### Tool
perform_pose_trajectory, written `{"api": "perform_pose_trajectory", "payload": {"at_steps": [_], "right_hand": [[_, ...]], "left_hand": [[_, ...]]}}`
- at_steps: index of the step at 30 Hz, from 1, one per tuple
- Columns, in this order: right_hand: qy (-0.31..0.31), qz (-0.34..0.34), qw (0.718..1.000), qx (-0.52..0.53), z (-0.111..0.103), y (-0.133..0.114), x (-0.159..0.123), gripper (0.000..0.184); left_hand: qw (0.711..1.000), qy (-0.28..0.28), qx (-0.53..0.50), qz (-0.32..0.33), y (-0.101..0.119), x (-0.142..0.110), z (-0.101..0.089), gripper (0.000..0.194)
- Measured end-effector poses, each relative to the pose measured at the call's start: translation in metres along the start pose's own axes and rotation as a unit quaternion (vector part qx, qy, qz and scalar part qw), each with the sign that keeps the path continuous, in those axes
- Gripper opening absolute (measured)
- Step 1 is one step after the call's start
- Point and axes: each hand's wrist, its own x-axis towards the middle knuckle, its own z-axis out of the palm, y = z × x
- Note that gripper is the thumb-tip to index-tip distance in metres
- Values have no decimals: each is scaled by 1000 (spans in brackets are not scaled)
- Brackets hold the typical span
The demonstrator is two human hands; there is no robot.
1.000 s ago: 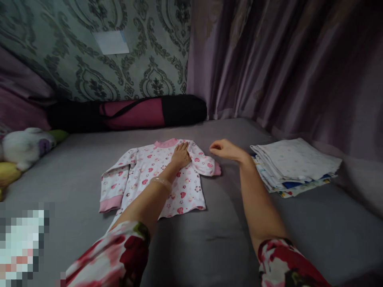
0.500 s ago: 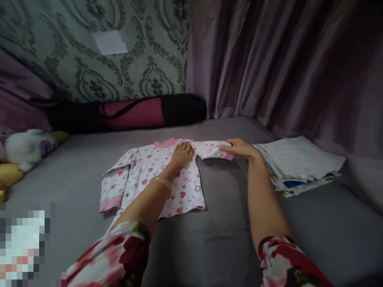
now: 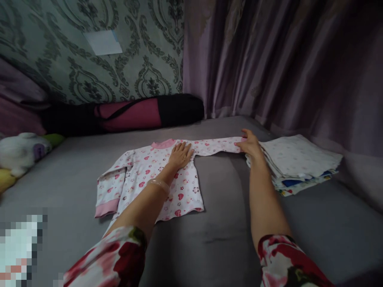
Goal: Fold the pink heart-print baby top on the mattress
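Observation:
A small white long-sleeved shirt (image 3: pixel 143 175) with pink hearts and pink cuffs lies face up on the grey bed (image 3: pixel 221 223). My left hand (image 3: pixel 180 154) rests flat on its chest near the right shoulder, fingers spread. My right hand (image 3: pixel 250 145) pinches the pink cuff at the end of the right sleeve (image 3: pixel 215 146), which is stretched out straight to the right. The shirt's left sleeve (image 3: pixel 107 191) lies bent down along the shirt's left side.
A stack of folded cloths (image 3: pixel 296 163) sits just right of my right hand. A black and pink rolled bag (image 3: pixel 128 113) lies against the patterned wall. Soft toys (image 3: pixel 20 149) are at the far left. Curtains (image 3: pixel 284 63) hang behind and to the right.
My right hand took the cuff of the folded-in right sleeve and drew it out straight to the right. My left hand stayed pressed on the shirt.

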Motion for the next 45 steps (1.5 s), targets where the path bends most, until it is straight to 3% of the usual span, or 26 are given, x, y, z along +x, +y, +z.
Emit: {"api": "perform_pose_trajectory", "payload": {"at_steps": [3, 6, 12, 18, 21, 23, 25, 28, 31, 40, 45], "right_hand": [[44, -85, 984, -153, 6, -4, 1, 62], [35, -117, 959, -257, 16, -9, 2, 62], [22, -67, 919, -387, 32, -13, 14, 44], [-49, -9, 866, -498, 43, -14, 19, 37], [-40, -120, 869, -478, 61, -31, 21, 35], [-82, -208, 874, -431, 81, -49, 22, 36], [-148, -245, 877, -386, 105, -68, 23, 34], [-210, -250, 878, -351, 137, -90, 24, 30], [-219, -238, 876, -359, 154, -98, 27, 27], [-260, -229, 872, -346, 158, -96, 35, 19], [-221, -236, 881, -346, 167, -92, 27, 25]], "left_hand": [[1000, 1, 8, 0, -1, 0, 1, 65], [1000, 1, 13, 2, -1, 1, 2, 66], [1000, -3, 19, 4, -1, 0, 1, 67], [1000, 7, 12, 16, 0, -2, 1, 63], [1000, 15, 1, 24, 0, -3, 1, 60], [999, 18, -6, 27, 0, -3, 1, 59], [999, 19, -10, 29, 0, -3, 2, 57], [999, 25, -10, 31, -1, -2, 3, 56], [999, 31, -8, 33, -1, -1, 5, 56], [998, 41, -11, 39, -2, -2, 6, 56], [999, 34, -19, 36, -1, -1, 5, 56]]}}
